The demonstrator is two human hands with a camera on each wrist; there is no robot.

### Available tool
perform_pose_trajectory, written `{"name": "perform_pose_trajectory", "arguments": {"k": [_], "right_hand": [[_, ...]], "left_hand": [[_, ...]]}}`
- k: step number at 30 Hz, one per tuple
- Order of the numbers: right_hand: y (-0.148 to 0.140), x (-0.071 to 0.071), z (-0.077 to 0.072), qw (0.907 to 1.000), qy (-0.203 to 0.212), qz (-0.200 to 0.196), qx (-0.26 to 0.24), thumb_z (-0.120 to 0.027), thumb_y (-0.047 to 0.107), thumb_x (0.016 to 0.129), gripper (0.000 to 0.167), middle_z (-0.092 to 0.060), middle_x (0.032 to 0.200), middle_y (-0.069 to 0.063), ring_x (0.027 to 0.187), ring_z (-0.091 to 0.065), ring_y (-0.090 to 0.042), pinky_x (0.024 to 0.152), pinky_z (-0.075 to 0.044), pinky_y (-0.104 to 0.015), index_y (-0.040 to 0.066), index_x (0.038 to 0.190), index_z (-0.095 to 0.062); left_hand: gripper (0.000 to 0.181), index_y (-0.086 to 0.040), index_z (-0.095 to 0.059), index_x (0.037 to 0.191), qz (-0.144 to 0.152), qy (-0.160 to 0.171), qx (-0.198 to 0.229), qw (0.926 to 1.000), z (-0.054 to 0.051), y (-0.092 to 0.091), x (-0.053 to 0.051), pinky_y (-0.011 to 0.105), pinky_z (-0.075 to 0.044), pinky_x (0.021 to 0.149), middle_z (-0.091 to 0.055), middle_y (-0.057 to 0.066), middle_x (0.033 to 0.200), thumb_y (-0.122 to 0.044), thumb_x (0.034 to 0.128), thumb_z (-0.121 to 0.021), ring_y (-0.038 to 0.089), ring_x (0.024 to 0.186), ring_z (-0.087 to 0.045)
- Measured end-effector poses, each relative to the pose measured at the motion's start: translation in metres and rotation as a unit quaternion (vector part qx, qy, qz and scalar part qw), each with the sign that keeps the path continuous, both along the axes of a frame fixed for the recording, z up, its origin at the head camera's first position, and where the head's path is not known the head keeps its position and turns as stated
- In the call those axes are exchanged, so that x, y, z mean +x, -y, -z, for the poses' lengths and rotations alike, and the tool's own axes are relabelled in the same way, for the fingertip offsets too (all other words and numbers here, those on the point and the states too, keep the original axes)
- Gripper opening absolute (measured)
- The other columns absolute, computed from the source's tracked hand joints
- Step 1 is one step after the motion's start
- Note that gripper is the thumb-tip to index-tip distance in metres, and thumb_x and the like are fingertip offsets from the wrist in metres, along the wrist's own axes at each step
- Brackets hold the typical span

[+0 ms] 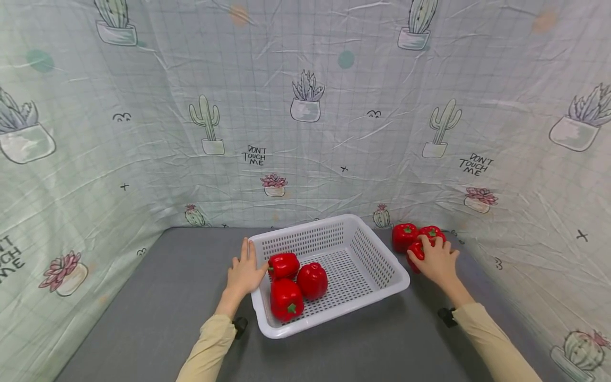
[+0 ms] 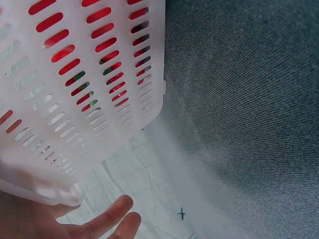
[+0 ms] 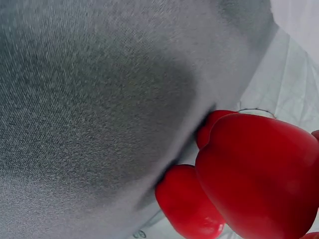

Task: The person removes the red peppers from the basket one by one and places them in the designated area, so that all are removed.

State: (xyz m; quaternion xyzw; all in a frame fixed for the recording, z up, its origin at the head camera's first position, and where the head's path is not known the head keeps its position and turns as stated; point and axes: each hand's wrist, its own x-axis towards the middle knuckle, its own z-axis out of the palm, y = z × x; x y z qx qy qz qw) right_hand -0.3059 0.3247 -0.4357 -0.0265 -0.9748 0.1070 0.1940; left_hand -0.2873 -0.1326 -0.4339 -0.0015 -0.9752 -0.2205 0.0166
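A white perforated basket [image 1: 334, 313] stands on the grey surface, tilted slightly in the head view, with three red bell peppers [image 1: 312, 281] in its left part. My left hand [image 1: 244, 273] rests on the basket's left rim, its fingers extended; in the left wrist view the hand [image 2: 75, 224] touches the rim beside the slotted wall [image 2: 65, 114]. To the right of the basket, my right hand [image 1: 438, 262] has its curled fingers around a red pepper [image 1: 414, 254]. That pepper [image 3: 259, 174] looks large in the right wrist view, where the hand is mostly out of frame.
Two more red peppers [image 1: 404, 236] lie just behind the right hand's pepper, near the back right edge of the grey tabletop [image 1: 157, 297]. A pale curtain [image 1: 305, 170] printed with potted cacti hangs behind and along both sides.
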Motion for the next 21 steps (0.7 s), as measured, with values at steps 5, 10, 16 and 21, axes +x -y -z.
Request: {"name": "perform_pose_trajectory", "arguments": {"k": [5, 10, 16, 21], "right_hand": [[0.0, -0.009, 0.004, 0.9992, 0.037, 0.002, 0.011, -0.06, 0.036, 0.078, 0.058, -0.037, 0.112, -0.037, 0.104, -0.029, -0.055, 0.08, -0.018, -0.073, 0.0, 0.119, -0.04], [-0.001, -0.015, 0.009, 0.9982, 0.059, -0.001, 0.012, -0.06, 0.035, 0.077, 0.058, -0.037, 0.111, -0.038, 0.104, -0.029, -0.056, 0.081, -0.017, -0.073, -0.002, 0.116, -0.039], [0.001, -0.015, 0.013, 0.9972, 0.073, -0.001, 0.016, -0.061, 0.037, 0.076, 0.06, -0.039, 0.108, -0.038, 0.101, -0.032, -0.056, 0.081, -0.02, -0.072, -0.004, 0.114, -0.041], [0.0, -0.013, 0.014, 0.996, 0.089, -0.006, 0.013, -0.065, 0.038, 0.072, 0.068, -0.036, 0.112, -0.038, 0.102, -0.031, -0.056, 0.083, -0.021, -0.072, -0.005, 0.118, -0.038]], "left_hand": [[0.077, 0.001, -0.006, 0.143, 0.0, -0.004, 0.001, 1.0, 0.0, 0.0, 0.0, 0.066, -0.028, 0.089, 0.004, 0.015, 0.151, -0.039, 0.0883, -0.044, 0.052, 0.118, -0.03], [0.076, 0.001, -0.007, 0.142, -0.002, -0.007, 0.001, 1.0, 0.0, 0.0, -0.001, 0.066, -0.028, 0.089, 0.003, 0.016, 0.151, -0.038, 0.0887, -0.043, 0.053, 0.119, -0.029], [0.076, 0.001, -0.007, 0.142, 0.001, -0.011, -0.002, 0.9999, 0.001, 0.0, -0.001, 0.065, -0.03, 0.087, 0.002, 0.016, 0.151, -0.038, 0.0886, -0.043, 0.052, 0.117, -0.032], [0.076, 0.002, -0.008, 0.142, 0.003, -0.013, 0.005, 0.9999, 0.0, 0.0, 0.0, 0.065, -0.029, 0.088, 0.001, 0.016, 0.15, -0.037, 0.0883, -0.043, 0.052, 0.116, -0.031]]}}
